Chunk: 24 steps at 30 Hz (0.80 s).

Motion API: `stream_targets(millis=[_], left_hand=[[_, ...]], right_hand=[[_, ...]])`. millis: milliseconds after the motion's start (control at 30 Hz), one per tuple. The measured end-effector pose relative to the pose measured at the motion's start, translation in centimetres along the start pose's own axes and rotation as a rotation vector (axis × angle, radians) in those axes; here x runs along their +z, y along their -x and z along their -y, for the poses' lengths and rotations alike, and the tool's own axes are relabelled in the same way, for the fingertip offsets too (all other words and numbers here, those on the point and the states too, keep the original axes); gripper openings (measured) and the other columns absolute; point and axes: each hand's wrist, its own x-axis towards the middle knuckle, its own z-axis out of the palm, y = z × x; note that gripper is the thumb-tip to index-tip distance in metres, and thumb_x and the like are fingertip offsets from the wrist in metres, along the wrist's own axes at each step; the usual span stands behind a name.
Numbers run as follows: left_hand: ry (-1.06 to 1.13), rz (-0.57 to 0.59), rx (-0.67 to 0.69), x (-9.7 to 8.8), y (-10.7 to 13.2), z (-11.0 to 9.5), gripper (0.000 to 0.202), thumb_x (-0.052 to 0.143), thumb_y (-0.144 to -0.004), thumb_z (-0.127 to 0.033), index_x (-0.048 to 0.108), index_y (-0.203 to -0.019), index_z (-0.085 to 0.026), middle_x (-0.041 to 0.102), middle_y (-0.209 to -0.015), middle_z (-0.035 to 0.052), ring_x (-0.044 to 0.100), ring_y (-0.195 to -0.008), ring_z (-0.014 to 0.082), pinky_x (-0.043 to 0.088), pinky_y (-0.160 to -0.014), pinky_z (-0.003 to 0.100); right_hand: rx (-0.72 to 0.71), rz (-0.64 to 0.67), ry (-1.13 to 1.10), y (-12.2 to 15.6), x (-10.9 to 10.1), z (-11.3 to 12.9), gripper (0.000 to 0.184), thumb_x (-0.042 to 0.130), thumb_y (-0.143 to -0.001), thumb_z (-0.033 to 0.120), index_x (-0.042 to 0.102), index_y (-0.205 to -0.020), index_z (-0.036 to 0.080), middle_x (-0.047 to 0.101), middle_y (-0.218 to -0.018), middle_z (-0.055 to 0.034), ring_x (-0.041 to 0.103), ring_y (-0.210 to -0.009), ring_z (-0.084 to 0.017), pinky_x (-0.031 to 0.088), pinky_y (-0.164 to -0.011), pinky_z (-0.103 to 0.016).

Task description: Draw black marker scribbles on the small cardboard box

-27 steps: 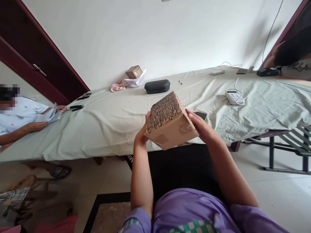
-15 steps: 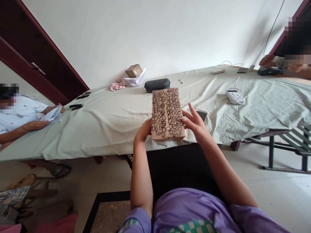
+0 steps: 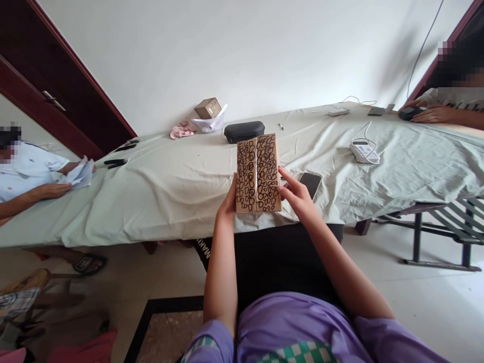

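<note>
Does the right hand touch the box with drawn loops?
Touching. The head view shows the right hand with thumb and forefinger against the right edge of the box.

Cloth-covered table (image 3: 170, 186): black case (image 3: 244, 132), phone (image 3: 312, 183), corded white device (image 3: 364, 152).

Middle of near edge: carton (image 3: 258, 176) plugs the gap between left hand (image 3: 229, 199) and right hand (image 3: 301, 197). Black case (image 3: 244, 132) blocks behind it, toward far edge. Phone (image 3: 312, 184) just beside right hand; corded white device (image 3: 365, 151) nearer right end. Cloth (image 3: 162, 196) left of left hand: creased, passable.
</note>
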Motion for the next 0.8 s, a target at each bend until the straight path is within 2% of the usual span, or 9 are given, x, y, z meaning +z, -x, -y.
stream_targets(millis=[67,133,233,333,433,500,567,667,800], left_hand=[[-0.002,0.044,-0.028,0.4,0.3,-0.4,0.065,0.069,-0.087,-0.068,0.068,-0.129,-0.019,0.075,-0.13,0.0137,0.061,-0.139,0.0362,0.052,-0.117,0.054],[-0.002,0.079,-0.036,0.4,0.5,-0.5,0.065,0.077,-0.081,-0.06,0.067,-0.13,-0.018,0.075,-0.128,0.014,0.062,-0.138,0.0368,0.052,-0.116,0.054],[0.048,0.044,0.037,-0.2,0.7,-0.3,0.06,0.079,-0.072,-0.051,0.069,-0.12,-0.017,0.078,-0.121,0.013,0.061,-0.138,0.0391,0.055,-0.113,0.054],[0.169,-0.103,0.221,-0.8,0.6,0.1,0.056,0.07,-0.068,-0.064,0.072,-0.103,-0.021,0.081,-0.104,0.0089,0.06,-0.139,0.0387,0.058,-0.11,0.051],[0.214,-0.167,0.292,-0.8,0.5,0.2,0.058,0.064,-0.068,-0.072,0.071,-0.098,-0.024,0.08,-0.101,0.006,0.059,-0.14,0.0361,0.059,-0.108,0.049],[0.173,-0.124,0.237,-0.5,0.7,0.1,0.061,0.063,-0.07,-0.075,0.072,-0.1,-0.022,0.08,-0.105,0.0079,0.06,-0.139,0.0367,0.059,-0.108,0.05],[0.116,-0.078,0.198,-0.4,0.9,-0.2,0.063,0.065,-0.074,-0.076,0.074,-0.103,-0.02,0.08,-0.112,0.01,0.06,-0.139,0.037,0.057,-0.11,0.05],[-0.009,-0.046,0.268,-0.7,1.2,-1.1,0.054,0.078,-0.079,-0.057,0.074,-0.119,-0.022,0.077,-0.126,0.008,0.06,-0.14,0.0334,0.05,-0.118,0.049],[-0.134,-0.016,0.387,-1.4,1.3,-2.3,0.052,0.085,-0.079,-0.035,0.073,-0.128,-0.025,0.066,-0.148,0.0065,0.053,-0.148,0.0284,0.035,-0.129,0.046]], right_hand=[[0.018,-0.018,-0.015,-0.2,-0.1,-0.7,0.073,0.069,-0.092,0.051,0.055,-0.157,0.02,0.075,-0.105,-0.0053,0.057,-0.075,-0.018,0.056,-0.088,-0.04],[0.017,-0.003,-0.034,-0.3,-0.3,-1.1,0.074,0.069,-0.093,0.052,0.054,-0.157,0.021,0.073,-0.094,-0.0028,0.059,-0.077,-0.019,0.055,-0.089,-0.041],[-0.064,0.002,-0.054,-0.2,-0.7,-1.2,0.06,0.071,-0.092,0.051,0.065,-0.148,0.03,0.068,-0.139,-0.0076,0.062,-0.096,-0.023,0.055,-0.093,-0.042],[-0.141,-0.164,-0.022,-0.3,-1.0,-1.4,0.061,0.077,-0.088,0.05,0.065,-0.145,0.033,0.047,-0.164,-0.006,0.058,-0.125,-0.028,0.051,-0.107,-0.045],[0.001,-0.07,-0.181,-0.2,-0.6,-1.9,0.079,0.079,-0.084,0.055,0.054,-0.154,0.029,0.053,-0.159,-0.0093,0.056,-0.136,-0.031,0.047,-0.115,-0.048],[0.145,0.065,-0.339,-0.1,-0.1,-2.4,0.076,0.077,-0.084,0.062,0.058,-0.149,0.025,0.062,-0.148,-0.0103,0.059,-0.135,-0.032,0.047,-0.116,-0.049],[0.223,0.086,-0.41,0.1,0.1,-2.9,0.068,0.077,-0.083,0.062,0.065,-0.138,0.024,0.069,-0.137,-0.0089,0.061,-0.133,-0.033,0.047,-0.117,-0.048],[0.16,0.053,-0.388,0.1,-0.5,-3.5,0.062,0.084,-0.078,0.047,0.066,-0.134,0.028,0.07,-0.133,-0.0049,0.059,-0.134,-0.032,0.047,-0.118,-0.048],[0.133,0.107,-0.289,-0.2,-1.8,-4.1,0.077,0.096,-0.061,0.043,0.068,-0.131,0.027,0.068,-0.134,-0.0083,0.051,-0.141,-0.038,0.046,-0.12,-0.055]])
